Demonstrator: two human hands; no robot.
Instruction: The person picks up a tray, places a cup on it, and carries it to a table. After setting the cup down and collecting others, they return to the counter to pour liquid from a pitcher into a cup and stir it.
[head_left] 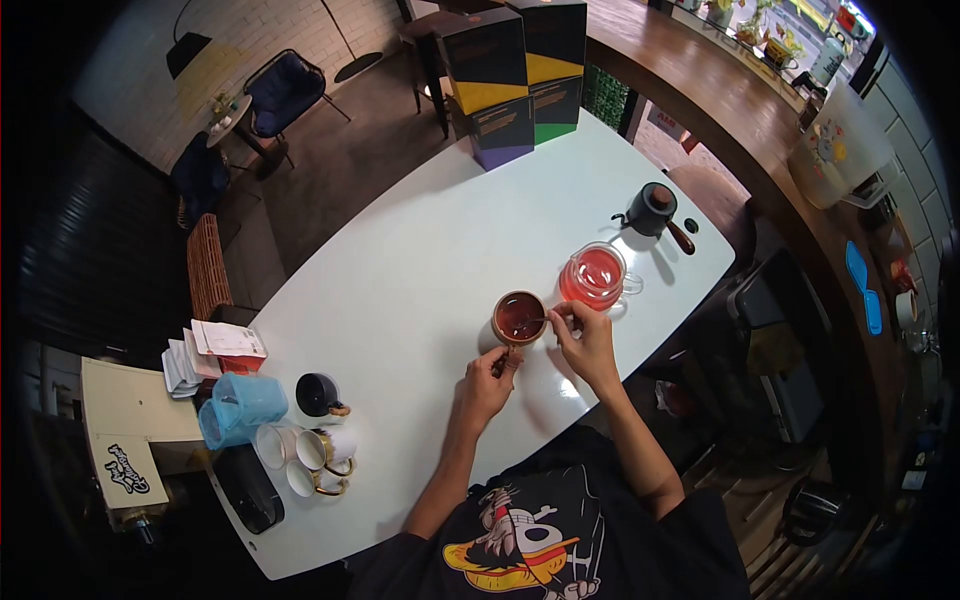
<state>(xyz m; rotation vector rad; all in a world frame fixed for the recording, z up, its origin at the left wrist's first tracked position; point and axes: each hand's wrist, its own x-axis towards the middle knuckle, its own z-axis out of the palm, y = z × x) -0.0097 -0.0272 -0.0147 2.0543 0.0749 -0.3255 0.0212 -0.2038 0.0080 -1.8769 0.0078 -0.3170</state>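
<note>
A brown-rimmed cup (512, 308) of dark reddish liquid stands near the middle of the white table. My left hand (491, 378) is closed on the cup's handle at its near side. Over the right rim, my right hand (584, 340) pinches a thin spoon (533, 321), whose far end dips into the liquid. Just beyond my right hand sits a glass pot (594, 277) with red liquid and a clear handle. A small black teapot (653, 210) with a wooden side handle is farther back on the right.
At the table's left end are several mugs (325, 448), a black cup (318, 395), blue plastic pitchers (246, 405) and a dark tray (248, 490). Dark boxes (500, 120) are stacked at the far edge. A wooden counter (690, 90) runs along the right.
</note>
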